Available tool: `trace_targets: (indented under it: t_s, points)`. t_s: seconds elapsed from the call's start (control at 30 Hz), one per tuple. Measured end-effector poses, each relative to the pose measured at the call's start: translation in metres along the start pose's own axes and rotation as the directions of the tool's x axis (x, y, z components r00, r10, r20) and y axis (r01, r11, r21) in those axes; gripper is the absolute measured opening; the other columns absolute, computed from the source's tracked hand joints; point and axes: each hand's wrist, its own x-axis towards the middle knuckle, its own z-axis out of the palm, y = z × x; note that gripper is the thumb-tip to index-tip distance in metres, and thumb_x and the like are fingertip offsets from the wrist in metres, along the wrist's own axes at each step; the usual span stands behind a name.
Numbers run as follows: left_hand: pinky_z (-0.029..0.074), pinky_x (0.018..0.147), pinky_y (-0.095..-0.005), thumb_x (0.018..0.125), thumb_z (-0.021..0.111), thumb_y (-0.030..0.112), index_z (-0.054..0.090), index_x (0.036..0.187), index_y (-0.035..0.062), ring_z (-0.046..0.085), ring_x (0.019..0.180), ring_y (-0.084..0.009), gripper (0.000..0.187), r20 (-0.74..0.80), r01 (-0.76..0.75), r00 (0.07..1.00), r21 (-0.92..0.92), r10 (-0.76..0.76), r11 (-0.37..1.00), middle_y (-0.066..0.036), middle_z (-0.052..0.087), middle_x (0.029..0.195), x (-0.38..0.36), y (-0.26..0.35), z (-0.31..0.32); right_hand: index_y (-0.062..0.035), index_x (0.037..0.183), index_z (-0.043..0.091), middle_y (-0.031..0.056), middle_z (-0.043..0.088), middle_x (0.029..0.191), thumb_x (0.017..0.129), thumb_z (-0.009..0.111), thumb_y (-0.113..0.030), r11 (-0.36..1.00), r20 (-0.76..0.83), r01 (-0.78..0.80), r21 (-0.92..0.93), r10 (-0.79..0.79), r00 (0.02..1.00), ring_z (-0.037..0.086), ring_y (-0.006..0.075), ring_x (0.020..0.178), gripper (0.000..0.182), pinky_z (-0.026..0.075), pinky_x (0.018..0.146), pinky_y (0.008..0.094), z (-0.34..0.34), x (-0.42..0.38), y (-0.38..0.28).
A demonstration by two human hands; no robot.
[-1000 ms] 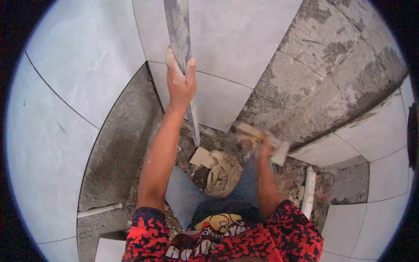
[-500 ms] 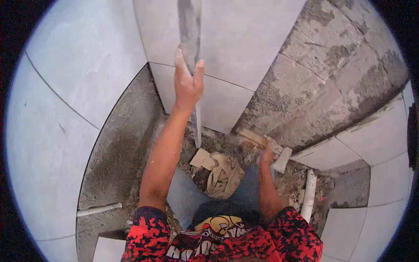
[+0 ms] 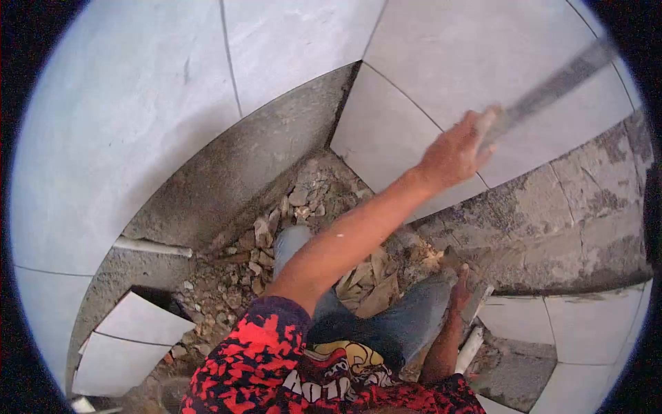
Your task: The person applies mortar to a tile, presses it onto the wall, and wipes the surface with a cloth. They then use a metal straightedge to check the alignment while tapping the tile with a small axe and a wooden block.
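Note:
My left hand (image 3: 460,148) is closed around a long, flat grey metal straightedge (image 3: 552,93), smeared by motion. The bar slants up to the right in front of the tiled wall (image 3: 427,76). Low on the right, beside my knee, my right hand (image 3: 460,286) has its fingers curled at a greyish piece (image 3: 476,303). Blur and the small size hide what exactly it grips. A crumpled beige cloth or sack (image 3: 376,283) lies between my legs, partly behind my left forearm.
Broken rubble (image 3: 231,286) covers the floor. Loose white tiles (image 3: 134,345) lie at lower left, near a white pipe (image 3: 155,247). Another pipe (image 3: 470,348) stands at right. Bare rough mortar (image 3: 552,207) shows on the wall below the tiles.
The view has turned left. My left hand has swung the straightedge from upright to a rightward slant. The wooden piece seen at my right hand before is no longer plain.

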Motion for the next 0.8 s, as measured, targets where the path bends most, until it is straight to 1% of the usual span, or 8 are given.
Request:
trace_targets:
  t_s: [0.07,0.17,0.3,0.37,0.5,0.67,0.73,0.8]
  points:
    - [0.043,0.09,-0.0411,0.083,0.059,0.02,0.029,0.132,0.0027,0.05,0.104,-0.0397,0.06,0.006,0.008,1.0,-0.009,-0.008,1.0,-0.023,0.045,0.12,-0.003,0.005,0.003,0.0006,0.112,0.055,0.0176,0.061,0.097,0.087,0.055,-0.032,0.876,-0.278,0.447,0.182,-0.39,0.878,0.058,0.0314,0.085,0.041,0.045,0.077,0.0395,-0.016,-0.013,-0.039]
    - [0.048,0.062,-0.0419,0.08,0.061,0.014,0.023,0.134,0.0097,0.054,0.079,-0.0349,0.066,0.024,0.004,1.0,-0.066,-0.002,0.998,-0.017,0.046,0.094,-0.004,0.019,0.0,0.0008,0.102,0.059,0.0185,0.059,0.1,0.084,0.06,-0.03,0.787,-0.162,0.614,0.059,-0.599,0.784,0.056,0.0316,0.092,0.036,0.043,0.083,0.0403,-0.021,-0.02,-0.059]
    - [0.048,0.06,-0.0414,0.079,0.062,0.012,0.019,0.136,0.012,0.054,0.074,-0.0339,0.071,0.021,-0.037,0.999,-0.088,0.039,0.995,-0.016,0.044,0.09,-0.007,0.025,-0.004,-0.0005,0.1,0.061,0.0179,0.059,0.102,0.082,0.063,-0.025,0.841,0.177,0.533,-0.091,-0.513,0.84,0.054,0.0321,0.097,0.03,0.042,0.085,0.0403,-0.002,-0.041,-0.082]
    - [0.047,0.06,-0.0416,0.079,0.062,0.012,0.019,0.137,0.0127,0.053,0.073,-0.0337,0.072,0.023,-0.033,0.999,-0.102,0.036,0.994,-0.016,0.044,0.09,-0.006,0.024,-0.008,-0.0018,0.098,0.061,0.0176,0.059,0.098,0.081,0.063,-0.021,0.644,-0.045,0.763,0.051,-0.762,0.646,0.054,0.0324,0.093,0.026,0.043,0.08,0.0409,0.009,-0.06,-0.095]
    - [0.048,0.061,-0.0419,0.077,0.063,0.011,0.019,0.136,0.0128,0.053,0.075,-0.0338,0.074,0.02,-0.024,0.999,-0.084,0.025,0.996,-0.016,0.044,0.091,-0.009,0.017,-0.013,-0.0003,0.091,0.06,0.0178,0.057,0.084,0.081,0.064,-0.02,0.544,-0.074,0.835,-0.085,-0.839,0.539,0.054,0.0323,0.078,0.023,0.041,0.068,0.044,0.013,-0.019,-0.055]
    - [0.049,0.073,-0.0438,0.08,0.06,0.015,0.024,0.134,0.0104,0.054,0.087,-0.0379,0.065,-0.089,-0.077,0.994,-0.079,0.07,0.994,-0.019,0.047,0.108,-0.006,0.001,-0.02,0.0004,0.092,0.059,0.0153,0.06,0.088,0.084,0.058,-0.019,0.837,-0.367,0.545,-0.057,-0.525,0.768,0.055,0.0321,0.078,0.022,0.04,0.068,0.0462,-0.025,0.021,0.029]
    - [0.048,0.082,-0.041,0.082,0.06,0.016,0.03,0.131,0.0062,0.053,0.1,-0.0378,0.058,-0.117,-0.085,0.989,0.048,0.09,0.995,-0.019,0.045,0.122,-0.002,0.002,-0.028,-0.0007,0.094,0.059,0.0168,0.06,0.095,0.086,0.054,-0.027,0.612,-0.227,0.708,-0.353,-0.79,0.569,0.056,0.034,0.082,0.028,0.04,0.074,0.0481,-0.042,0.035,0.091]
    - [0.044,0.09,-0.0412,0.083,0.059,0.018,0.034,0.128,0.0018,0.05,0.108,-0.0369,0.054,-0.069,0.001,0.998,0.002,0.0,1.0,-0.017,0.042,0.13,-0.001,0.001,-0.035,-0.0016,0.095,0.06,0.0176,0.06,0.095,0.085,0.052,-0.033,0.612,-0.419,0.602,-0.513,-0.791,0.447,0.056,0.0352,0.084,0.034,0.039,0.078,0.0488,0.007,0.046,0.235]
